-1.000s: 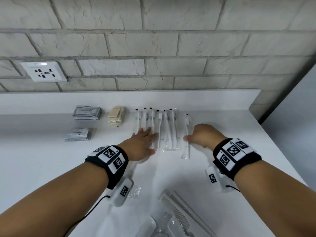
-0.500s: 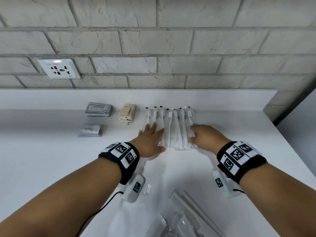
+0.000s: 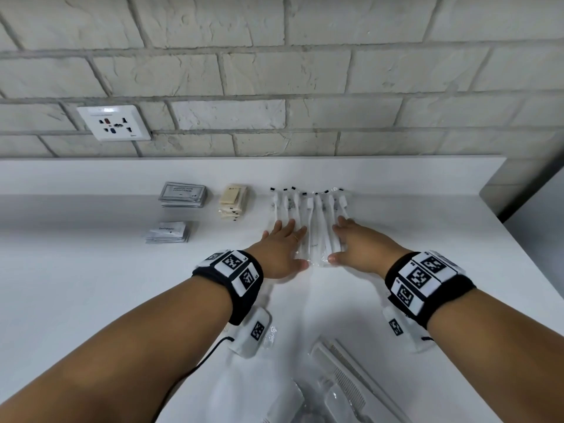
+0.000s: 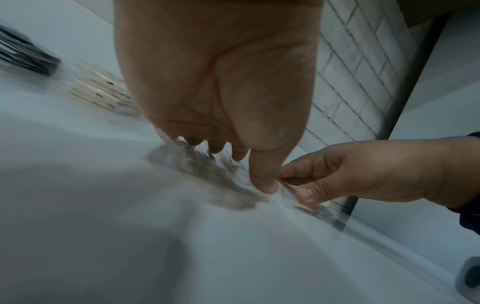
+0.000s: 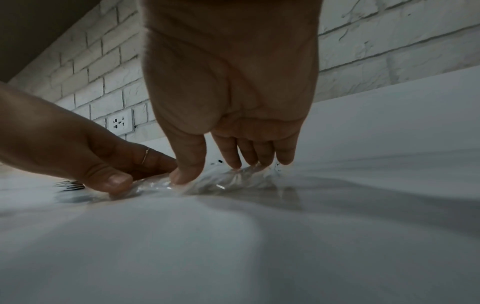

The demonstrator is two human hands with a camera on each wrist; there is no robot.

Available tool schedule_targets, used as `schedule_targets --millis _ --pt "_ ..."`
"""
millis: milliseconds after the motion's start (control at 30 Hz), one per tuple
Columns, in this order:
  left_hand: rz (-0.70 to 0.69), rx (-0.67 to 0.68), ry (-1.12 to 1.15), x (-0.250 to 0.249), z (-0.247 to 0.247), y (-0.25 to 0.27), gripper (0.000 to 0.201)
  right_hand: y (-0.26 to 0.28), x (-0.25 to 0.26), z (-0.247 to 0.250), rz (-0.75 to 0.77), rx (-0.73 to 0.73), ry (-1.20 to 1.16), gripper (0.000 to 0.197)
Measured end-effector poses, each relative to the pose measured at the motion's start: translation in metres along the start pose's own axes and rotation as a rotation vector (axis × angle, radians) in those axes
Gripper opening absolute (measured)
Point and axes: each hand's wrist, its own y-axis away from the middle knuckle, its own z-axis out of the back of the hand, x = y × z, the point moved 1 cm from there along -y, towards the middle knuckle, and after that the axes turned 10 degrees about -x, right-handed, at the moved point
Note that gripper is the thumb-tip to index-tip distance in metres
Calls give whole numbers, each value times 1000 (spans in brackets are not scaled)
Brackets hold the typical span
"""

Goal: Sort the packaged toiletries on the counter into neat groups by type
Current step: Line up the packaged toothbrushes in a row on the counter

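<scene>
Left hand: the left hand (image 3: 282, 250) lies flat with its fingers straight, pressing on the left side of the row of white toothbrushes in clear plastic sleeves (image 3: 309, 221); it grasps nothing, and a thin ring shows on one finger.
Right hand: the right hand (image 3: 355, 244) lies flat as well, fingers straight on the right side of the same row, thumb tip on the crinkled near ends of the sleeves; it grasps nothing.
Where the toothbrushes are: side by side on the white counter (image 3: 91, 285) between the two hands, heads toward the brick wall (image 3: 274, 71), fanned a little at the far ends.
How they should handle: light, with stiff handles inside thin, slick film that creases and slides, so they probably shift against each other under a push.
Where to take hold: judging by the film, pressing the handles from both sides squares the row better than pinching a loose sleeve end.
Beige packets: a small stack of beige wrapped packets (image 3: 232, 201) lies just left of the toothbrushes; its print is too small to read.
Grey sachets: a stack of flat grey sachets (image 3: 182, 194) further left reads "SHAMPOO WITH CONDITIONER".
Silver sachets: a nearer stack of silver sachets (image 3: 168, 232) carries one word, too small to read surely.
Combs: white combs in clear wrap (image 3: 341, 370) lie at the near edge, not yet grouped.
Socket: a white wall socket (image 3: 113, 122) sits above the counter.
</scene>
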Motion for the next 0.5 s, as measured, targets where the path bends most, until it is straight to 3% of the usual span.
schedule_targets --millis 200,300,400,500 --pt "6 -23 4 3 0 0 82 0 0 1 0 19 -5 77" --pt "20 -77 9 1 9 6 81 4 -7 8 -3 -59 -104 75" --pt "38 -133 47 1 27 22 78 18 -19 23 -97 -176 -237 69" --pt "63 -165 104 2 46 53 70 45 -25 38 -177 -128 -270 63"
